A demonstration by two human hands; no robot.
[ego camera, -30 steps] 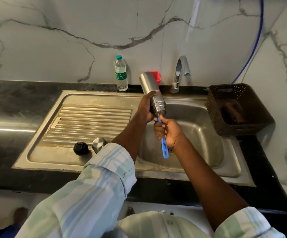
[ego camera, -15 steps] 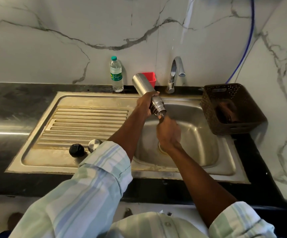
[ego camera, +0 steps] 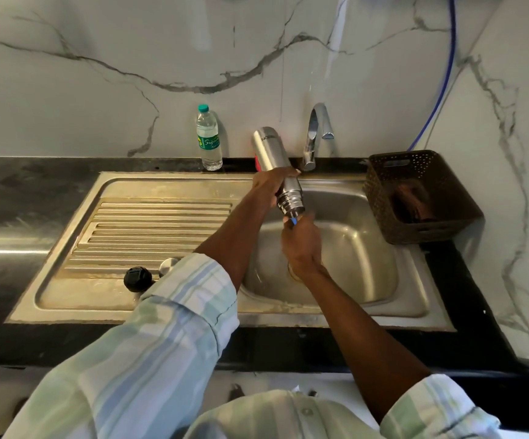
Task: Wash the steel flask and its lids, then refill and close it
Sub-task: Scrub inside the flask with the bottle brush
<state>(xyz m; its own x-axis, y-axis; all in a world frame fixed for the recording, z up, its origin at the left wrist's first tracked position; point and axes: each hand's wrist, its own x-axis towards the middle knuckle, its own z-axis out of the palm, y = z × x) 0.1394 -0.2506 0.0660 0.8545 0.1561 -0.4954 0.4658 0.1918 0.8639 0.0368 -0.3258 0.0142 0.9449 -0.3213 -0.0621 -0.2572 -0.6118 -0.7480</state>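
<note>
Left hand [ego camera: 268,185] grips the flask [ego camera: 276,166] mouth-down over the sink [ego camera: 367,280]; right hand [ego camera: 301,245] fingers clenched round a blue brush [ego camera: 294,221] poked inside.

White marble wall [ego camera: 98,99] with grey veins rises behind a black worktop [ego camera: 19,191], and a second marble wall [ego camera: 516,153] meets it at the right corner. A steel sink [ego camera: 415,308] with a ribbed draining board [ego camera: 149,229] is set into the worktop. A chrome tap [ego camera: 315,137] stands behind the basin. A blue hose [ego camera: 444,77] runs down the wall. Light glints off the worktop at left.
</note>
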